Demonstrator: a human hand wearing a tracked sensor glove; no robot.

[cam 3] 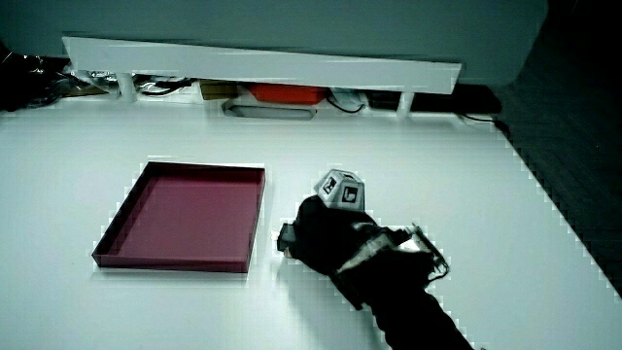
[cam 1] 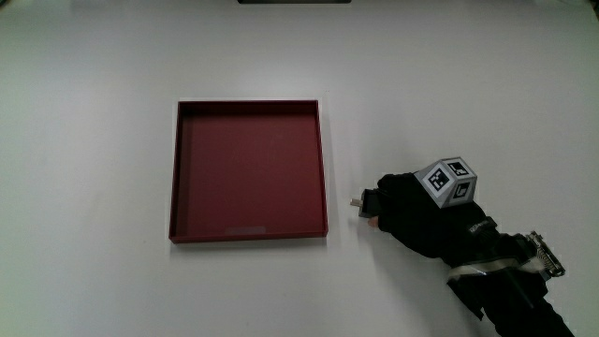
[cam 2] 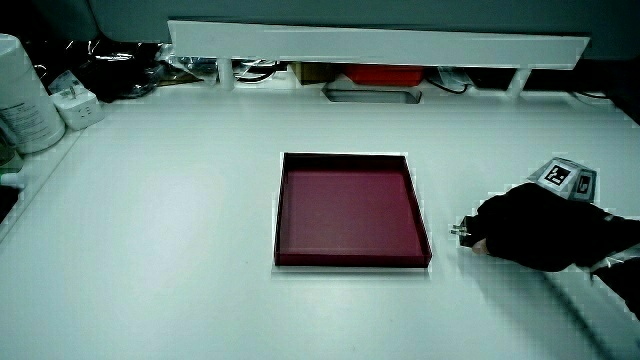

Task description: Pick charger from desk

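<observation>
Charger (cam 1: 358, 202): on the counter (cam 1: 94, 75) just beside the red tray (cam 1: 249, 234), mostly hidden under the hand; only its pronged end shows.
Hand (cam 1: 412, 213): curled down over the charger, seemingly gripping its body.
Handling: likely light, rigid, smooth plastic.
Hold: across the body's flat sides, clear of the prongs.
</observation>
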